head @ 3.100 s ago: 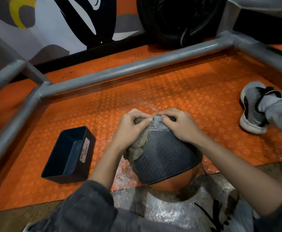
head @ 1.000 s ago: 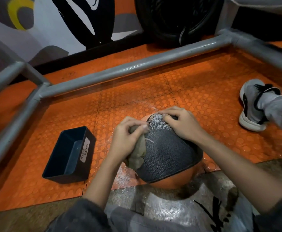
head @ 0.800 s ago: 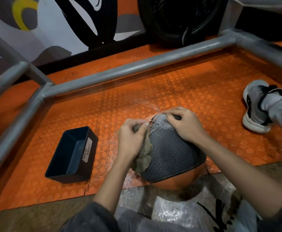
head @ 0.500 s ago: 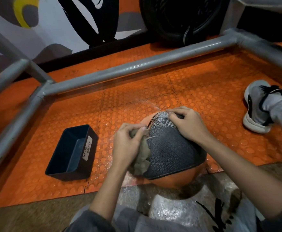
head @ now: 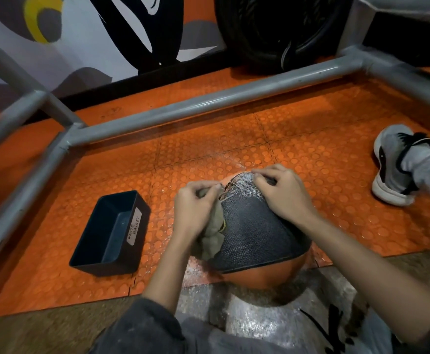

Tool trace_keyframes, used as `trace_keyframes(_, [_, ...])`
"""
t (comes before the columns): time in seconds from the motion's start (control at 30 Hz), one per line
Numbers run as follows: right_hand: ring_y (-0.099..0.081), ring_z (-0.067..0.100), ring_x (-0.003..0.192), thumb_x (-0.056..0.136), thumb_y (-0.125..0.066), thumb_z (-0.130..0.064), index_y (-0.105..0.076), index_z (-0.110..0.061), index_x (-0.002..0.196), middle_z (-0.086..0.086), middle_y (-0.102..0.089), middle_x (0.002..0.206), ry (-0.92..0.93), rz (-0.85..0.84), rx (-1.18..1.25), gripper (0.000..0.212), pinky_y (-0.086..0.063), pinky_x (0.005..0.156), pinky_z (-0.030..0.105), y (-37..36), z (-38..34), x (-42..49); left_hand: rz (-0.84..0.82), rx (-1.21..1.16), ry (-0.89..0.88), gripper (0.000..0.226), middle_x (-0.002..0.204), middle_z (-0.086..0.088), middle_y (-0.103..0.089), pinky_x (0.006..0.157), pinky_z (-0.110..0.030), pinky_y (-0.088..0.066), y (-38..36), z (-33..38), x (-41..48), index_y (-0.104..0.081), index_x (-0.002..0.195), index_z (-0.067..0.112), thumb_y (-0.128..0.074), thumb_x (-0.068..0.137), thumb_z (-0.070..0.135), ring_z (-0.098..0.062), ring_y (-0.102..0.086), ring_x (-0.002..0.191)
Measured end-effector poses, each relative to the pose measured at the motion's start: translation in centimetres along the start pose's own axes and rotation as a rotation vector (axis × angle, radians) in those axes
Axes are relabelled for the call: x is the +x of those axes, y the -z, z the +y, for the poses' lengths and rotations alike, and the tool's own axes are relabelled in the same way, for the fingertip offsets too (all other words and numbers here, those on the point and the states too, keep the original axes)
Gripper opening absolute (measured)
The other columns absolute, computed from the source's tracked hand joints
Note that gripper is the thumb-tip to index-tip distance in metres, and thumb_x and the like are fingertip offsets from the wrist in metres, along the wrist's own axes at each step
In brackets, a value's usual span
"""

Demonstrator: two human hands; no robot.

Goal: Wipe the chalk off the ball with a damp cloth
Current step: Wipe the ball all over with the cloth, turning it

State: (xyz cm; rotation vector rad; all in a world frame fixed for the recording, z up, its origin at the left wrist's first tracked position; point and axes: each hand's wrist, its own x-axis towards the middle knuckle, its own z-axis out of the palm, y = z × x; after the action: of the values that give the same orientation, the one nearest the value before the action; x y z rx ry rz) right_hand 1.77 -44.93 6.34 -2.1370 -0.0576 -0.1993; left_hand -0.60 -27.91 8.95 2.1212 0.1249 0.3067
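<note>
One bin [head: 109, 233] sits on the orange floor [head: 209, 139] at your left, near your left hand [head: 196, 208], whose curled fingers bunch the cloth [head: 212, 238] and press it against the left flank of the ball [head: 256, 236]. The ball rests on the floor right before you, between your hands, its dark textured side uppermost. Your right hand [head: 285, 198] sits on its top with fingers bent, tips dug into that surface, and farther right lies a shoe [head: 395, 164], well apart.
</note>
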Motion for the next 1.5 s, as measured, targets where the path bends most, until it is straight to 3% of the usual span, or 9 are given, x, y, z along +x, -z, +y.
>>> trace_keyframes(0.23, [-0.050,0.016,0.110,0.092,-0.051,-0.032,-0.069,-0.025,0.114,-0.005,-0.060,0.113,-0.002,-0.003,-0.029,0.030,-0.042,0.093,0.037,0.2,-0.2,-0.2,-0.119,0.167,-0.235,0.008,0.083,0.008,-0.062,0.077,-0.020,-0.043,-2.3,2.8,-0.5,-0.076,0.088,0.015,-0.069,0.083,0.017,-0.007,-0.059,0.080])
trace_keyframes(0.4, [-0.051,0.014,0.109,0.093,-0.052,-0.035,-0.068,-0.025,0.115,-0.007,-0.060,0.114,0.020,-0.017,-0.014,0.029,-0.041,0.091,0.032,0.1,-0.2,-0.3,-0.036,0.110,-0.045,0.014,0.082,0.002,-0.073,0.070,-0.014,-0.048,-0.6,1.3,1.0,-0.071,0.074,0.025,-0.069,0.083,0.014,0.009,-0.059,0.065])
trace_keyframes(0.47, [-0.048,0.012,0.109,0.093,-0.051,-0.035,-0.068,-0.025,0.115,-0.008,-0.059,0.115,0.018,-0.015,-0.037,0.029,-0.040,0.091,0.032,-0.1,-0.5,-0.4,-0.014,0.101,0.000,0.014,0.078,0.004,-0.072,0.072,-0.017,-0.051,-0.4,1.1,1.1,-0.070,0.074,0.025,-0.069,0.083,0.014,0.005,-0.062,0.067])
trace_keyframes(0.53, [-0.048,0.012,0.110,0.092,-0.052,-0.035,-0.069,-0.027,0.113,-0.009,-0.059,0.115,0.003,0.002,-0.038,0.028,-0.040,0.093,0.034,-0.2,-0.6,-0.4,-0.040,0.109,-0.041,0.008,0.079,0.006,-0.068,0.075,-0.020,-0.051,-0.8,1.7,0.5,-0.073,0.079,0.021,-0.070,0.082,0.015,-0.003,-0.064,0.074])
trace_keyframes(0.67, [-0.052,0.015,0.110,0.090,-0.053,-0.034,-0.071,-0.026,0.109,-0.009,-0.061,0.110,0.004,0.010,0.014,0.027,-0.042,0.094,0.036,0.0,-0.2,-0.2,-0.148,0.148,-0.224,0.005,0.080,0.013,-0.061,0.072,-0.003,-0.039,-1.6,2.6,-1.0,-0.075,0.085,0.018,-0.071,0.082,0.017,0.008,-0.054,0.074])
trace_keyframes(0.87, [-0.050,0.013,0.108,0.092,-0.052,-0.035,-0.069,-0.026,0.112,-0.009,-0.060,0.111,0.015,0.007,-0.009,0.028,-0.042,0.091,0.034,-0.1,-0.2,-0.4,-0.008,0.094,0.003,0.016,0.082,0.005,-0.071,0.082,-0.026,-0.052,0.2,0.3,1.1,-0.069,0.072,0.029,-0.069,0.082,0.016,-0.008,-0.065,0.082])
trace_keyframes(1.1, [-0.055,0.017,0.107,0.089,-0.054,-0.033,-0.071,-0.026,0.107,-0.009,-0.061,0.109,-0.010,0.015,0.026,0.026,-0.045,0.092,0.041,0.1,0.0,0.1,-0.155,0.160,-0.286,0.007,0.078,0.014,-0.058,0.070,0.000,-0.035,-2.1,3.1,-1.3,-0.076,0.085,0.014,-0.071,0.081,0.013,0.006,-0.052,0.072])
trace_keyframes(1.37, [-0.051,0.016,0.110,0.092,-0.052,-0.036,-0.070,-0.025,0.112,-0.006,-0.061,0.113,0.020,0.006,-0.028,0.028,-0.041,0.095,0.037,-0.3,-0.4,-0.1,-0.044,0.033,0.009,0.021,0.074,0.006,-0.071,0.065,-0.015,-0.045,-0.4,1.0,1.5,-0.067,0.069,0.029,-0.069,0.082,0.013,0.008,-0.058,0.061])
trace_keyframes(1.5, [-0.052,0.016,0.110,0.089,-0.054,-0.034,-0.071,-0.026,0.108,-0.008,-0.061,0.112,-0.015,0.031,0.008,0.026,-0.042,0.096,0.039,-0.2,-0.3,-0.2,-0.096,0.122,-0.177,0.013,0.078,0.015,-0.064,0.072,-0.011,-0.043,-1.1,2.0,-0.7,-0.073,0.076,0.026,-0.071,0.081,0.014,0.002,-0.059,0.072])
